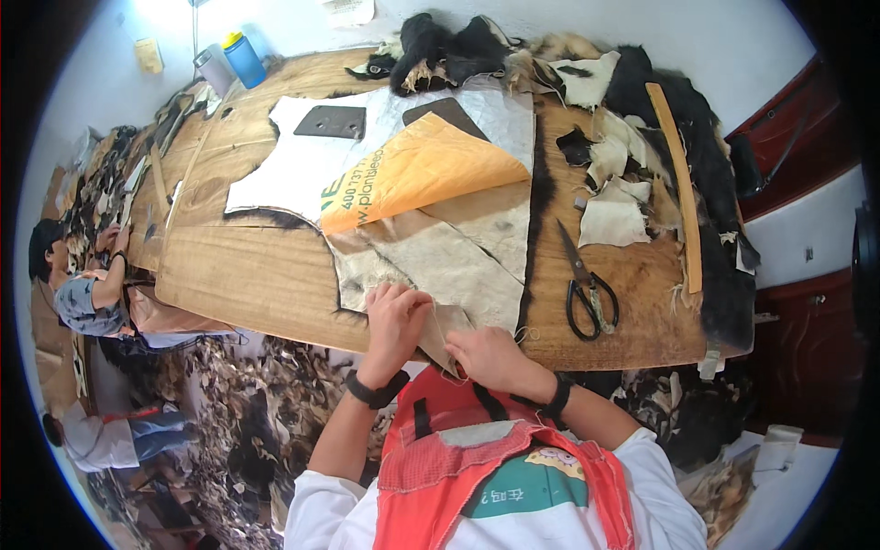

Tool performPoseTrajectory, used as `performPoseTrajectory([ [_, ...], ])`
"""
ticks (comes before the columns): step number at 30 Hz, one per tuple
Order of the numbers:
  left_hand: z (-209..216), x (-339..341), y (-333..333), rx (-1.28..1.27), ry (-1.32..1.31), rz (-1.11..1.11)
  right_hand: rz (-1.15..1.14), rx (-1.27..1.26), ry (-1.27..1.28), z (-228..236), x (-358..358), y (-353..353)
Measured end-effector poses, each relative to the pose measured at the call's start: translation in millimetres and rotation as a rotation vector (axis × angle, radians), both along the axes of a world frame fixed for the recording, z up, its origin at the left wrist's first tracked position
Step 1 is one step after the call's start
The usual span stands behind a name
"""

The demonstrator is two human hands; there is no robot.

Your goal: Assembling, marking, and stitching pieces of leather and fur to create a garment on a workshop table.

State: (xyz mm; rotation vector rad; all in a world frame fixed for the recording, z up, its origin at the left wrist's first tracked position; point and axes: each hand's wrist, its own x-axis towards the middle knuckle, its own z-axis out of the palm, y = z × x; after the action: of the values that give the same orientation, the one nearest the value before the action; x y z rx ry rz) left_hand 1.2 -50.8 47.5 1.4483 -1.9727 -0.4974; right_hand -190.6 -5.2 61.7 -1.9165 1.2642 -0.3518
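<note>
Pale hide (pixel 437 342) lies between left hand (pixel 399 313) and right hand (pixel 492 356).

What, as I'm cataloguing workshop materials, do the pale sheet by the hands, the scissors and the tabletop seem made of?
Pale sheet: probably hide, matte, with dark fur fringing its edge.
Scissors: likely metal blades, dull grey; black handles, metal or plastic unclear.
Tabletop: apparently wood or veneer, smooth, showing brown grain.

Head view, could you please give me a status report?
Right hand pinching near flap of pale hide; left hand beside it, grip unclear. Orange sheet ahead of hands. Scissors off right, clear of both.
</note>
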Motion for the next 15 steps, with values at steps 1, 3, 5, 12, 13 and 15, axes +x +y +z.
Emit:
performPoseTrajectory([
  [1,0.8,-0.1,-2.1,0.045,0.004,-0.049,0.053,-0.036,0.064,5.0,-0.4,4.7],
  [3,-6.6,2.3,-6.6,0.03,-0.012,-0.05,0.276,-0.007,0.021,20.4,-2.3,11.6],
  [5,-12.0,1.5,-9.2,0.015,-0.022,-0.064,0.487,0.025,-0.018,29.7,-8.0,12.2],
  [12,-12.2,8.7,-7.9,-0.067,0.078,-0.206,-0.109,-0.137,-0.671,30.4,-10.4,-7.8],
  [13,-13.7,7.3,-10.5,-0.081,0.054,-0.244,-0.111,-0.137,-0.672,29.0,-7.1,-12.5],
  [15,-15.4,4.8,-10.4,-0.058,0.04,-0.207,-0.317,0.306,-0.981,18.4,1.1,-21.8],
])
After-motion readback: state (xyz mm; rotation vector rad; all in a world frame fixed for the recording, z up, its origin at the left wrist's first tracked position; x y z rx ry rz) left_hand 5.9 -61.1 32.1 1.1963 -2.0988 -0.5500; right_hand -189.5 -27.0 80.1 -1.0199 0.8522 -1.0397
